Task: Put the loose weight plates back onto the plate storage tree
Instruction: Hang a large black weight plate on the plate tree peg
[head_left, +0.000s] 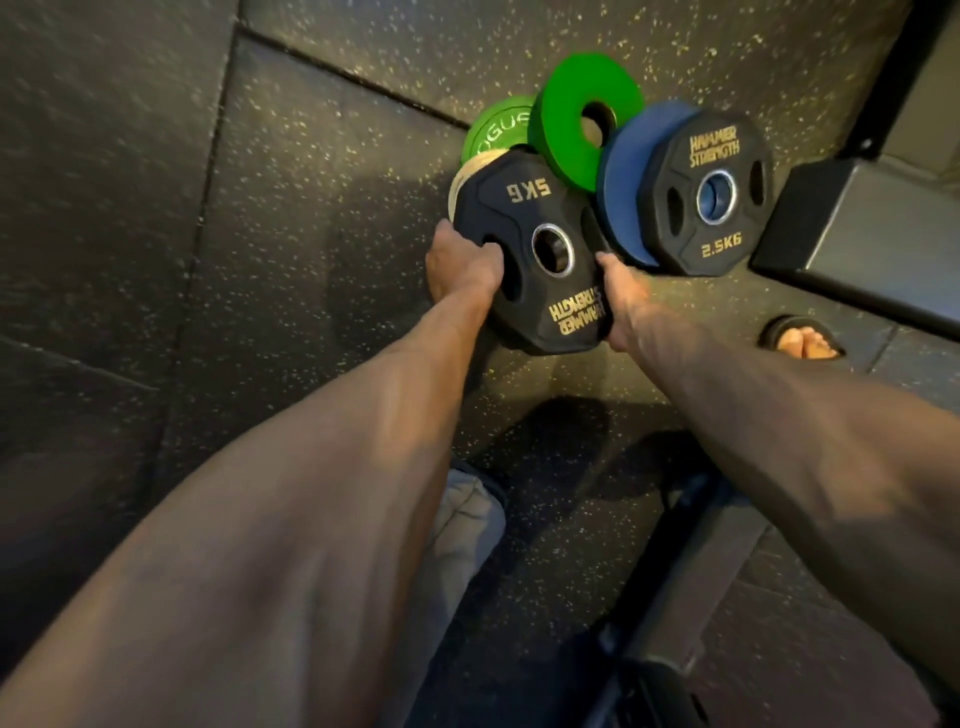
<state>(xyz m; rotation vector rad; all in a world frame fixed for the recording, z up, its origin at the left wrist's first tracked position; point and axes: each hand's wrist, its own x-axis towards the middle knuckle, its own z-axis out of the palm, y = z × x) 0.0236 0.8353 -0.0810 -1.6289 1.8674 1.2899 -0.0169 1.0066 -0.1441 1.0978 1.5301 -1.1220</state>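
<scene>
The left hand (460, 265) and the right hand (621, 306) hold the black 5 kg plate (519, 218), fingers curled round its sides. A blue plate (621, 182) sits just right.

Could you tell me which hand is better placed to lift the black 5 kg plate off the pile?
Left, probably. The left hand has fingers curled through a grip slot of the 5 kg plate, a secure hold; the right hand holds the plate's outer rim, better suited to steadying.
</scene>
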